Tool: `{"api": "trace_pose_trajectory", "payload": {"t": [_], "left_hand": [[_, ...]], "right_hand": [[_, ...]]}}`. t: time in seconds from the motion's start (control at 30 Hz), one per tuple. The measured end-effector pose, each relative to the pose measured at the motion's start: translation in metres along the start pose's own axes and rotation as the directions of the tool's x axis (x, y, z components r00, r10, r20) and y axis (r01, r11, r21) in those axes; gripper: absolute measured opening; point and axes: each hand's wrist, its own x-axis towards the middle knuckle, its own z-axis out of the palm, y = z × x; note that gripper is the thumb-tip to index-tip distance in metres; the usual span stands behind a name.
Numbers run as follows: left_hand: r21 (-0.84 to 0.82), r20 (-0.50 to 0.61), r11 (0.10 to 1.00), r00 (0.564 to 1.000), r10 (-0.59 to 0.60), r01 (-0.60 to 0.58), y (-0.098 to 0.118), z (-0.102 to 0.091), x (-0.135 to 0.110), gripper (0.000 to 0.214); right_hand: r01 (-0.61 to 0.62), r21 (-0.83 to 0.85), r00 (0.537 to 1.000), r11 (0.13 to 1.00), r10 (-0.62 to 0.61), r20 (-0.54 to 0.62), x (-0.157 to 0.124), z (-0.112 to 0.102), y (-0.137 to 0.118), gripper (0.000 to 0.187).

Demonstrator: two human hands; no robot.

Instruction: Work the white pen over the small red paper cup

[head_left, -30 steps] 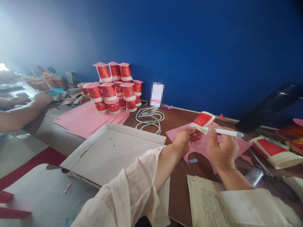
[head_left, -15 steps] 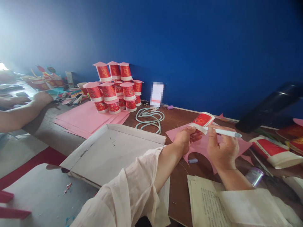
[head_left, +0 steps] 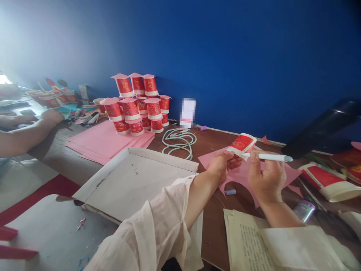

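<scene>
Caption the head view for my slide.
Left hand holds a red paper cup; right hand holds a white pen.

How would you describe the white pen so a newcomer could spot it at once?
Below the blue wall, a pink sheet lies on the brown table. Over it, the right hand holds the pen, pointed at the red cup in the left hand. Unlike that cup, it is a slim, straight white stick.

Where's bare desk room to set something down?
Brown tabletop between coiled pale-blue cable and cut pink paper sheet; also most of white cardboard tray inside its rim. Crowded: right side, around lying red-and-white paper cup and black cylinder.
</scene>
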Motion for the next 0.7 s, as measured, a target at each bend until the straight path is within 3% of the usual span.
{"api": "trace_pose_trajectory", "payload": {"t": [0.47, 0.7], "left_hand": [[0.002, -0.010, 1.000, 1.000, -0.018, 0.018, 0.0009, 0.0007, -0.0006, 0.015], [-0.006, -0.010, 1.000, 1.000, -0.024, 0.024, 0.0011, 0.0008, -0.0009, 0.015]], "right_hand": [[-0.056, 0.084, 0.997, 0.995, 0.061, -0.053, 0.0000, -0.0026, -0.0023, 0.027], [-0.067, 0.031, 0.995, 0.997, 0.069, -0.068, -0.0013, 0.0003, 0.0000, 0.029]]}}
